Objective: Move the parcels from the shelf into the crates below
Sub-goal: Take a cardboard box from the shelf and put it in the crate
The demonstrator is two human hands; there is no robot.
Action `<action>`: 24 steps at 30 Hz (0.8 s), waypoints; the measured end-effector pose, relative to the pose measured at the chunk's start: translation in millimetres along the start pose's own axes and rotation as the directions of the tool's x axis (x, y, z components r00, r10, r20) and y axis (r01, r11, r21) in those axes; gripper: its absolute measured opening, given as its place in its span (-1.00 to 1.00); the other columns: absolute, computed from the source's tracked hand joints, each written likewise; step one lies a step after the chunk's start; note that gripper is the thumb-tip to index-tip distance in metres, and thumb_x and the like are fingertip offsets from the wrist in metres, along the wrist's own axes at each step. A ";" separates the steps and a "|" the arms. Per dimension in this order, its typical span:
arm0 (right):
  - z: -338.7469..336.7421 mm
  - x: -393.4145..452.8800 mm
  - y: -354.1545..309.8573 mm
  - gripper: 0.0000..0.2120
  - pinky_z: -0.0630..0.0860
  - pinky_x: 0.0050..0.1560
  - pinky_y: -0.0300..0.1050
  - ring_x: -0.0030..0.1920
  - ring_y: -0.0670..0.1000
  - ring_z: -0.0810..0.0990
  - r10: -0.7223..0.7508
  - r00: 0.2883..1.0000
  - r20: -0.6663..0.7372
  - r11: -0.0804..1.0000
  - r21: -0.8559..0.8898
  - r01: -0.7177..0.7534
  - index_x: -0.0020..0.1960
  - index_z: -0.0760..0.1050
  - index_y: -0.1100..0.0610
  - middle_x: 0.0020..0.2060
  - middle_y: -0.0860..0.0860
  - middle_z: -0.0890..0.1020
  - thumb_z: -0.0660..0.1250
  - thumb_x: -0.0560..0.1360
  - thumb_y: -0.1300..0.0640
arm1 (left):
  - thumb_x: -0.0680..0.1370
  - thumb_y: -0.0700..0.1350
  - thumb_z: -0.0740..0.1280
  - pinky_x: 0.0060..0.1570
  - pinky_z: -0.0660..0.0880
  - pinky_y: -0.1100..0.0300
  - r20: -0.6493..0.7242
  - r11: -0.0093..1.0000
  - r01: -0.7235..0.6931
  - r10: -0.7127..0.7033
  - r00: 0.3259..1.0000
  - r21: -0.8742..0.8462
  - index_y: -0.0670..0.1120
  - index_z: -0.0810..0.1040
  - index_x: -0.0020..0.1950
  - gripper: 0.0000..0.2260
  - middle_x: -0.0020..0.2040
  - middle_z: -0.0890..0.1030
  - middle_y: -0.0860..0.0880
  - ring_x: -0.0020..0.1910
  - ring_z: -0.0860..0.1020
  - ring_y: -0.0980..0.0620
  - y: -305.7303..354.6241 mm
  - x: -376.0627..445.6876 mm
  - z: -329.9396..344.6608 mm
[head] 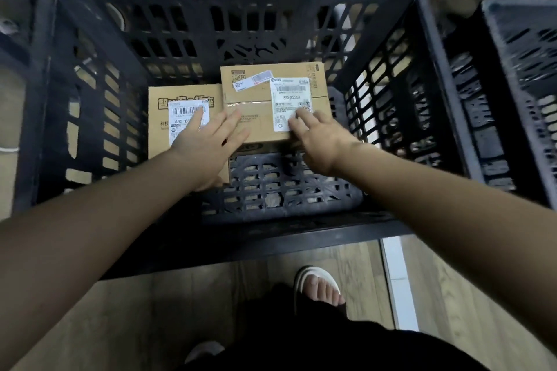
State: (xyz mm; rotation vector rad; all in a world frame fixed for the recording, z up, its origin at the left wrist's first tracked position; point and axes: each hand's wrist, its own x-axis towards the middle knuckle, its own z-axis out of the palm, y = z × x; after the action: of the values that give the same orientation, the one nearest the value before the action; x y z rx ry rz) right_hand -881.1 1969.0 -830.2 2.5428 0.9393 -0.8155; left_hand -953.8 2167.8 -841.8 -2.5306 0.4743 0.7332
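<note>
Two brown cardboard parcels with white shipping labels lie flat in a black slatted plastic crate (391, 229). The left parcel (159, 126) is low on the crate floor. The right parcel (256, 93) sits higher, beside it toward the back. My left hand (208, 144) reaches in with straight fingers spread across the left parcel's label and the right parcel's near edge. My right hand (319, 137) lies with straight fingers on the right parcel's label at its near right corner. Neither hand grips anything.
A second black crate (518, 48) stands to the right, its inside dark. Bare grid floor of the main crate shows in front of the parcels. Wooden floor, my dark trousers and a foot in a white sandal (318, 283) are below the crate's near rim.
</note>
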 end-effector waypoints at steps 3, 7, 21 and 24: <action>-13.9 -37.1 -7.7 -0.38 0.18 0.43 0.12 0.44 0.25 0.14 0.029 0.999 0.021 0.997 0.073 -0.030 0.53 -0.03 0.22 0.50 0.17 0.06 0.17 0.57 0.12 | 0.57 0.16 0.18 0.46 -0.10 -0.14 0.083 0.998 0.004 0.002 0.997 -0.068 -0.11 -0.29 0.52 -0.20 0.50 -0.35 -0.19 0.52 -0.17 -0.15 9.1 -46.0 -26.3; -60.4 -112.2 -3.7 -0.43 0.21 0.41 0.09 0.45 0.21 0.15 0.092 0.993 0.080 0.982 0.160 -0.104 0.51 0.00 0.18 0.46 0.12 0.14 0.15 0.59 0.09 | 0.56 -0.13 0.22 0.46 0.00 -0.07 0.196 0.974 0.114 -0.076 0.978 -0.194 -0.15 -0.10 0.54 -0.33 0.55 -0.16 -0.17 0.50 0.01 -0.14 1.9 -114.6 -93.1; -337.1 -351.7 50.8 -0.49 0.32 0.31 0.06 0.40 0.17 0.24 0.205 0.969 0.139 0.880 0.407 -0.245 0.47 0.14 0.20 0.38 0.14 0.31 0.15 0.59 0.07 | 0.50 -0.19 0.23 0.22 0.29 0.04 0.138 0.849 0.314 -0.282 0.950 -0.426 -0.09 0.31 0.37 -0.58 0.31 0.34 -0.10 0.26 0.36 -0.12 -101.6 -315.6 -397.7; -376.1 -379.1 43.9 -0.48 0.34 0.29 0.04 0.37 0.19 0.27 0.183 0.980 0.075 0.845 0.498 -0.196 0.48 0.15 0.21 0.38 0.16 0.31 0.15 0.59 0.05 | 0.52 -0.15 0.24 0.18 0.28 0.05 0.085 0.814 0.348 -0.350 0.933 -0.465 -0.07 0.36 0.33 -0.63 0.30 0.38 -0.08 0.28 0.35 -0.11 -115.0 -341.7 -445.1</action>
State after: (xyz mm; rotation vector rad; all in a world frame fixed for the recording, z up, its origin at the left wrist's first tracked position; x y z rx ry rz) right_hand -936.0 1922.9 -299.3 2.9917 0.4901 -1.1509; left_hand -993.1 2100.9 -274.3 -2.9483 -0.2104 0.7687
